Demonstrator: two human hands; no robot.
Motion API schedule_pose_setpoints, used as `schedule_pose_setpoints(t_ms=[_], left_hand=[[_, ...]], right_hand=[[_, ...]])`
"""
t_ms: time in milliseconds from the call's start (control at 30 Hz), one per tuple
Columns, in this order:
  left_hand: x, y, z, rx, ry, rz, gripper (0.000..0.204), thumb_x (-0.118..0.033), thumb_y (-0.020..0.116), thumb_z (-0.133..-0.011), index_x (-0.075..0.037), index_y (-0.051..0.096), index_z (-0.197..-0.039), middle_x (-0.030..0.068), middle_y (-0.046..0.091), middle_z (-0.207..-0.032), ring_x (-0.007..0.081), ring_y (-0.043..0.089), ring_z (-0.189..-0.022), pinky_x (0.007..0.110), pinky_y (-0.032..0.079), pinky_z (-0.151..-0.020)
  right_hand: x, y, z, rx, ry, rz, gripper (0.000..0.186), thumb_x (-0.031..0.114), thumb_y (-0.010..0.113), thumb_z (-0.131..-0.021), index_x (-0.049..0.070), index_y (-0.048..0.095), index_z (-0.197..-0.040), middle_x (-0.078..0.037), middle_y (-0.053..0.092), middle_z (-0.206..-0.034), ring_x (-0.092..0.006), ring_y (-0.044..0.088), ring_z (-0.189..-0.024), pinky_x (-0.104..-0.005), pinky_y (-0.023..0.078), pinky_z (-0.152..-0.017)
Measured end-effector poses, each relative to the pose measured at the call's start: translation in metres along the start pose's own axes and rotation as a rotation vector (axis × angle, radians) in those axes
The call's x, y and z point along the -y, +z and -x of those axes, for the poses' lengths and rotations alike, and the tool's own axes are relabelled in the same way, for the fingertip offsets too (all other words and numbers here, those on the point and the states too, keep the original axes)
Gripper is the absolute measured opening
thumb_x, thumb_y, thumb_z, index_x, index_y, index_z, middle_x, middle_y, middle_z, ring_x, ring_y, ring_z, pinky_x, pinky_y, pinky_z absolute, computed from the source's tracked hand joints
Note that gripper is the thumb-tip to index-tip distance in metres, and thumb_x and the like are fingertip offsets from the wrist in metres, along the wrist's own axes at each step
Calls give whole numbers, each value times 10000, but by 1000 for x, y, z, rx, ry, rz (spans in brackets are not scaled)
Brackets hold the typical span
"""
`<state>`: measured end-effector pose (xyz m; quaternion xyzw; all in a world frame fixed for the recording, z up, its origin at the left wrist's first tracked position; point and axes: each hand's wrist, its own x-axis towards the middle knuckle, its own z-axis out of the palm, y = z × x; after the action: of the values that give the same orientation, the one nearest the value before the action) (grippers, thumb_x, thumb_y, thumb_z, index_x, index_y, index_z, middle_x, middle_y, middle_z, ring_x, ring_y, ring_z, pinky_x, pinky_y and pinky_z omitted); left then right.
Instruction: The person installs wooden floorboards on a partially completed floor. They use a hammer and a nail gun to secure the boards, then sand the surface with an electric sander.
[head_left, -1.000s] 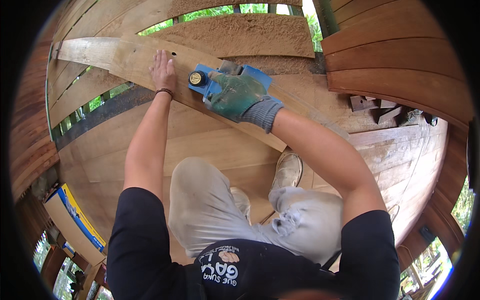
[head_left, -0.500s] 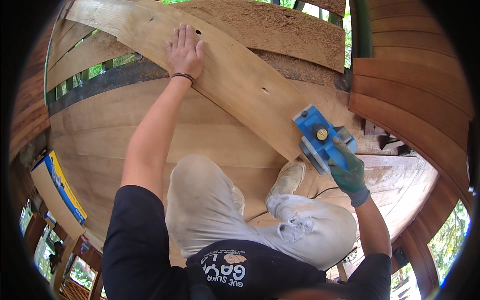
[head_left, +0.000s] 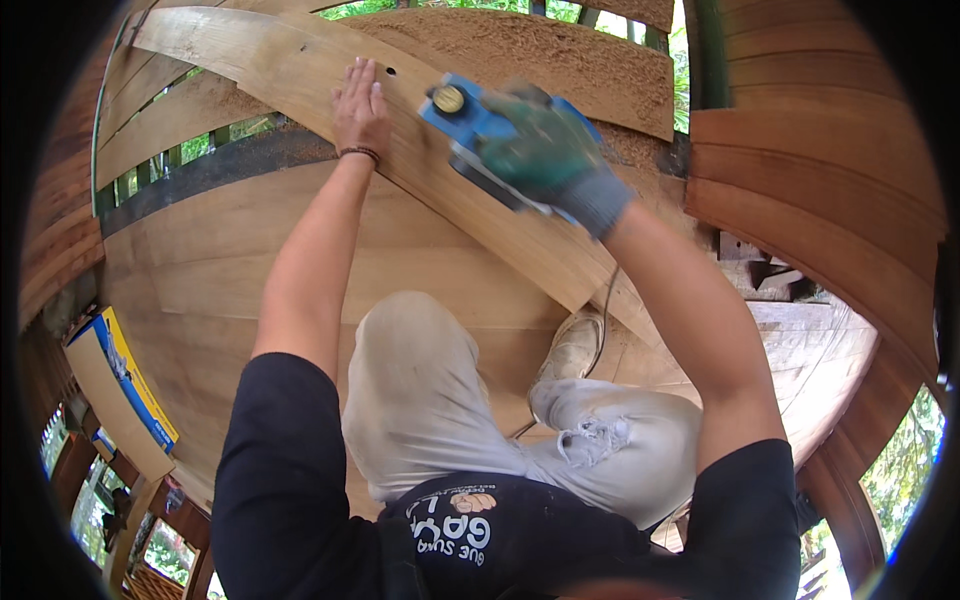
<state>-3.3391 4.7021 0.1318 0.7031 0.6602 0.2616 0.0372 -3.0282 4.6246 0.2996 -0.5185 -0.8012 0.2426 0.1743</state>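
Observation:
A long curved wooden plank [head_left: 440, 205] lies slantwise from the far left toward my right foot, with a small dark hole near its far edge. My bare left hand [head_left: 362, 108] rests flat on it, fingers stretched out, a dark bracelet at the wrist. Blue and boxy, an electric hand planer [head_left: 468, 122] with a brass-coloured front knob sits over the plank's middle, right of my left hand. My right hand [head_left: 540, 150], in a green and grey glove, is wrapped round its handle, slightly smeared by motion. The glove hides part of the planer's body.
Sawdust and shavings cover a board [head_left: 560, 70] beyond the plank. A black cord [head_left: 603, 325] runs past my shoe [head_left: 570, 352]. At the left lies a cardboard box [head_left: 120, 390] with a yellow and blue side. Curved timber planking [head_left: 800, 180] rises at the right.
My right hand has carried the planer from the plank's near right end up and left to its middle, close to my left hand. My left hand stays flat on the plank.

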Motion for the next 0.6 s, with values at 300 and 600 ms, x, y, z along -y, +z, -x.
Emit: schedule_pose_setpoints(t_ms=[300,600], left_hand=[[5,-6,9,124,79,-250,603,-388,398,-1085,-188,334,-1650,24,267,-1738,237,237,-1601,477,192,-1303],[4,-7,27,140,8,-324,602,-421,368,-1100,-189,320,-1654,17,267,-1737,224,233,-1601,462,184,-1305]], right_hand=[[-54,-23,183,-124,-113,-47,421,217,804,-867,147,682,-1263,-153,646,-1304,-378,669,-1090,-463,580,-858],[-49,-9,277,79,-125,17,520,125,748,-898,120,611,-1399,-163,704,-1330,-326,750,-830,-383,618,-703]])
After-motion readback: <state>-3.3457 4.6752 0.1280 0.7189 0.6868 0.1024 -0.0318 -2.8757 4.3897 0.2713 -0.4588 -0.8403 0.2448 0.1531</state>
